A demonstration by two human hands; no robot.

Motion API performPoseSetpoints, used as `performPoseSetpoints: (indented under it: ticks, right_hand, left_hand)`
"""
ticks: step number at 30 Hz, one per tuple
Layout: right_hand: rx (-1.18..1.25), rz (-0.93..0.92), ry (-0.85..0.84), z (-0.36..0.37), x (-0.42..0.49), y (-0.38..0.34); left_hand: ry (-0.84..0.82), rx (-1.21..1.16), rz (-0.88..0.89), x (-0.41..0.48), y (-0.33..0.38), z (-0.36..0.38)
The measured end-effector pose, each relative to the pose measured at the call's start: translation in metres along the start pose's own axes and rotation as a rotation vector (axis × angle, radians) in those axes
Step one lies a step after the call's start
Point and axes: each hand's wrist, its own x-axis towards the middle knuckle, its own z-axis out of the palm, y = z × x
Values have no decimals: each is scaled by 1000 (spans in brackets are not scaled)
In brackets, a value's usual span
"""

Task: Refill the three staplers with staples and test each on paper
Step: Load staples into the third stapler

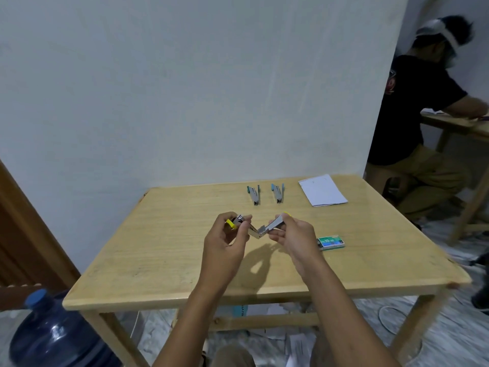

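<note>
Yellow stapler (pixel 258 227) was hinged wide open above the table (pixel 158 260), my left hand (pixel 225 242) pinching one half, my right hand (pixel 288 234) the other. Staple box (pixel 331 242) lay just right. Risk: overbending the hinge, or the spring snapping shut on fingers.

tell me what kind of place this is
Probably a plain room used as a makeshift workspace: a small wooden table by a bare white wall, another person working at a second wooden table, and a water jug on the floor.
</note>
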Motion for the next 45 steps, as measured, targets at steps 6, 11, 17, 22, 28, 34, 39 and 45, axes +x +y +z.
performPoseSetpoints:
  ticks: [6,11,17,22,28,34,39,45]
  right_hand:
    - [-149,-54,-65,8,-1,2]
    - [-68,154,6,6,15,13]
    - [-644,-283,10,14,3,4]
    - [-494,-485,-420,11,-6,-20]
    - [-517,-615,-417,10,-1,-16]
    - [-550,-574,-454,12,1,-17]
    - [-613,-618,-453,15,1,-16]
    - [-622,-578,-389,18,0,-14]
  left_hand:
    - [44,-60,-63,-1,1,6]
    - [117,-229,-143,-1,5,8]
    - [112,-266,-198,2,8,11]
    - [96,-318,-234,5,9,11]
    - [78,-340,-259,9,10,13]
    - [27,-311,-259,12,15,11]
    - [29,-328,-238,12,17,12]
    - [69,-343,-214,8,19,17]
